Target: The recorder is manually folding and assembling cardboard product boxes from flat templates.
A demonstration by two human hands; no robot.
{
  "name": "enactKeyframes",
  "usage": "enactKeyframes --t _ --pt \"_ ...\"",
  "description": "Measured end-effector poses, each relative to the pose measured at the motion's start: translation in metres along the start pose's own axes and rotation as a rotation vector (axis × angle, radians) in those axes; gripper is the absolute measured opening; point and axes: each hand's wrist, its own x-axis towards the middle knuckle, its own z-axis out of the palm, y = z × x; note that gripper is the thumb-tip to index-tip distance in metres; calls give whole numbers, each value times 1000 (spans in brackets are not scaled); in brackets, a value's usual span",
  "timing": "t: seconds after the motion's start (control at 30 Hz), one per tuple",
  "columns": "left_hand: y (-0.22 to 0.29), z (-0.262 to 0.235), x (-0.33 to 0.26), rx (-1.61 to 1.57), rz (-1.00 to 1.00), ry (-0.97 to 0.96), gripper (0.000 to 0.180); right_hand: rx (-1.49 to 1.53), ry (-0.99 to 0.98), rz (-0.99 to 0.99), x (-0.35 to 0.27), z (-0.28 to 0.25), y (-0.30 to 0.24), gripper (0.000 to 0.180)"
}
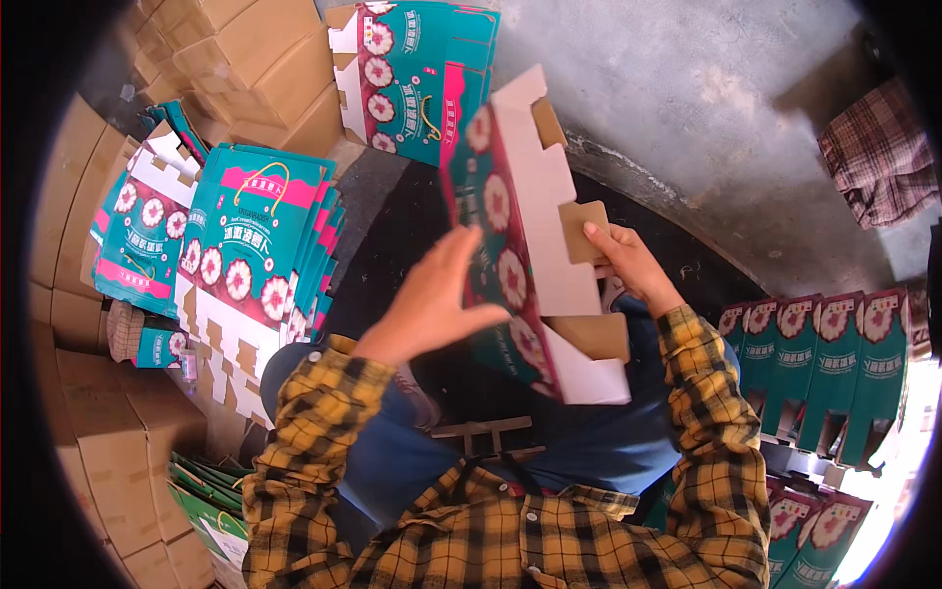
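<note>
A teal and maroon printed carton point(512, 280) stands tilted over my lap, its white edge panel and brown flaps turned to the right. My right hand point(633, 263) pinches one of these brown flaps between thumb and fingers. On the other side, my left hand point(432, 299) is open beside the printed face, thumb spread from the fingers. The fingertips overlap the carton's edge in the picture; I cannot tell whether they touch it.
Flat printed cartons point(250, 216) lie stacked at left, with another stack point(412, 79) at the far side. Brown boxes point(255, 59) pile up along the left. Rows of assembled teal cartons point(829, 363) stand at right. Checked cloth point(878, 147) lies by the grey wall point(677, 79).
</note>
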Motion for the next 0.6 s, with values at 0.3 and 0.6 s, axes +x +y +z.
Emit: enactKeyframes --t 0.3,0.6 --pt "18 52 11 -104 -124 51 101 147 0 -23 -3 43 -11 38" --pt "16 27 -5 -243 -58 191 74 -63 249 -171 27 -21 -11 38"
